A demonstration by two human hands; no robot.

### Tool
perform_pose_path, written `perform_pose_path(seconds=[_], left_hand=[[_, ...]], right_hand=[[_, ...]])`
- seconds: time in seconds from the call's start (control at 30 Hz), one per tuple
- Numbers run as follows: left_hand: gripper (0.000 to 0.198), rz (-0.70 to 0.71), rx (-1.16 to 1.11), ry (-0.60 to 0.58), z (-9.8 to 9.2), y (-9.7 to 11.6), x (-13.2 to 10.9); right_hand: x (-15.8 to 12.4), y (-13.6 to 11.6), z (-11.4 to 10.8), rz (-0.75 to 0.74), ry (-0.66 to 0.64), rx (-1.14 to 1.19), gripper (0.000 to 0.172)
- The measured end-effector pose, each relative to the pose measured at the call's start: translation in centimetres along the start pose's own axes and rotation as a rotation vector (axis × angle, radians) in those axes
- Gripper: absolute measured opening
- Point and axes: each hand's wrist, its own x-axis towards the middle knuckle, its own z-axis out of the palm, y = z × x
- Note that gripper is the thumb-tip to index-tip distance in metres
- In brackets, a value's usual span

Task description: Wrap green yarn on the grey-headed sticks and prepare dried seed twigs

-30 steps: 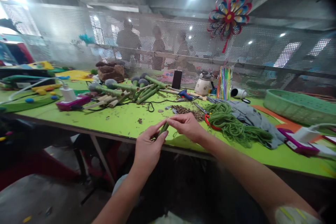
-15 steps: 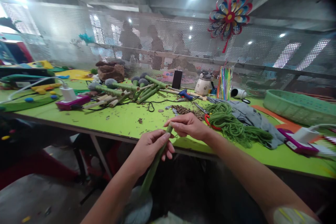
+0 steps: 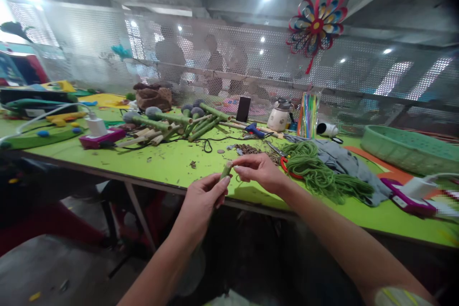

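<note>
Head view: stick point(image 3: 226, 170), green-wrapped, in left hand point(image 3: 201, 201), top end out past the fingers point(image 3: 223, 185), tilted, seen against near edge of tabletop point(image 3: 107, 166). Left fingers closed round stick, thumb on near side. Lower length mostly hidden behind left forearm. Right hand point(image 3: 260, 171) at stick's top end, thumb and index nearly together, right beside the cut tip; gripping it or only touching, can't tell.

Just beyond hands, on tabletop: husks point(image 3: 247, 148) in a loose heap, small scraps scattered to the left. To right of husks: scissors point(image 3: 284, 165), red-handled, partly under green yarn point(image 3: 308, 160); grey cloth point(image 3: 340, 160) behind and alongside yarn. Farther right: magenta power strip point(image 3: 407, 203) with white plug, orange sheet point(image 3: 389, 165), green basket point(image 3: 373, 146).

Back of tabletop, left to right: brown bag point(image 3: 154, 99); pile of grey-topped sticks point(image 3: 206, 129), some crossing, pale bare sticks point(image 3: 143, 137) at near side; phone point(image 3: 243, 109) upright; blue glue gun point(image 3: 254, 129); flask point(image 3: 278, 118); bundle of coloured stems point(image 3: 307, 114); white tube point(image 3: 330, 129) lying down. Far left: second power strip point(image 3: 102, 139), also magenta, plug in. Behind everything: mesh screen point(image 3: 89, 43), blurred people point(image 3: 170, 57) beyond; pinwheel point(image 3: 317, 26) hung in front, upper right.
</note>
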Motion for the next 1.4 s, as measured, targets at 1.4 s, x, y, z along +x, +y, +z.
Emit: perform_pose_path(seconds=[1.4], left_hand=[[0.026, -0.163, -0.108, -0.194, -1.0, 0.4, 0.2]], right_hand=[[0.1, 0.5, -0.5, -0.028, -0.113, -0.169, 0.03]])
